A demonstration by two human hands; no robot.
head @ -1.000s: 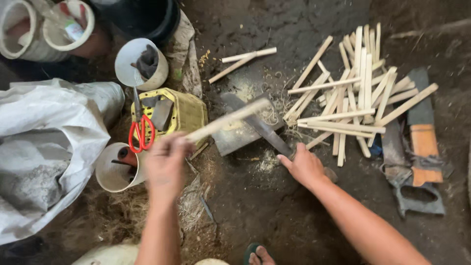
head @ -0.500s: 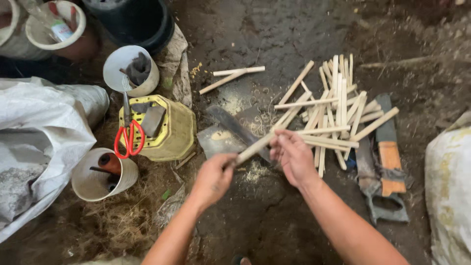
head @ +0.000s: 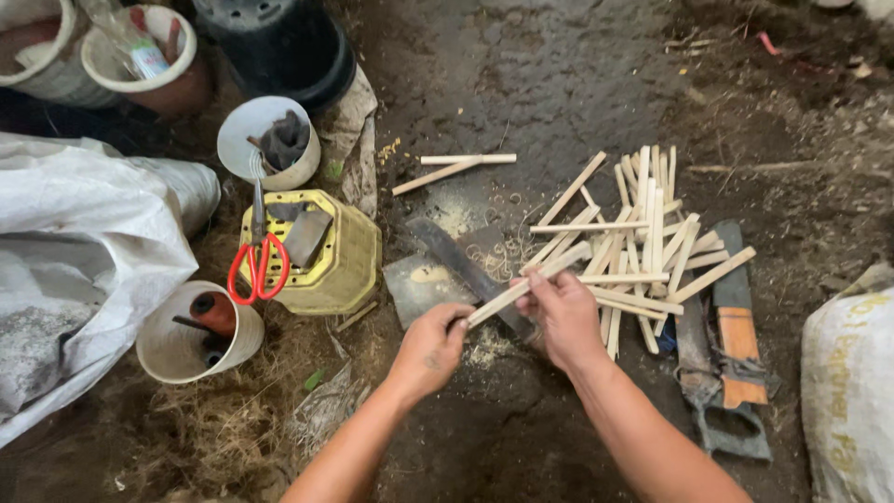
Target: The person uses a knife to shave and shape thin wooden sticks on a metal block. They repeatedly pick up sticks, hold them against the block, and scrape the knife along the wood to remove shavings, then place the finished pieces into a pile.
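A person crouched over a dirt floor (head: 559, 56) works a pale wooden stick (head: 527, 285), gripped at both ends: the left hand (head: 430, 350) is closed around its lower end, the right hand (head: 562, 315) wrapped around its middle, fingers curled over it. The stick lies slanted across a dark flat blade (head: 466, 270), which rests on a grey slab (head: 419, 291) dusted with shavings, near the middle of the floor. The right hand may also be holding the blade's handle; the fingers hide it.

By its look the stick is light, stiff and dry, easy to split or snap if bent, with a smooth cut face that could slip; the ends, clear of the blade's edge, seem the safe places to hold.

Just right of the hands lies a loose pile of like sticks (head: 643, 242), with two more (head: 454, 168) apart toward the far edge. A saw (head: 731, 373) with an orange-banded blade lies beyond the pile. At left, red-handled scissors (head: 257, 261) rest on an upturned yellow basket (head: 345, 270), between two white buckets (head: 182, 349) holding tools. A white sack (head: 65, 251) fills the left edge; another sack (head: 852, 391), pale with yellow print, sits at the right edge.
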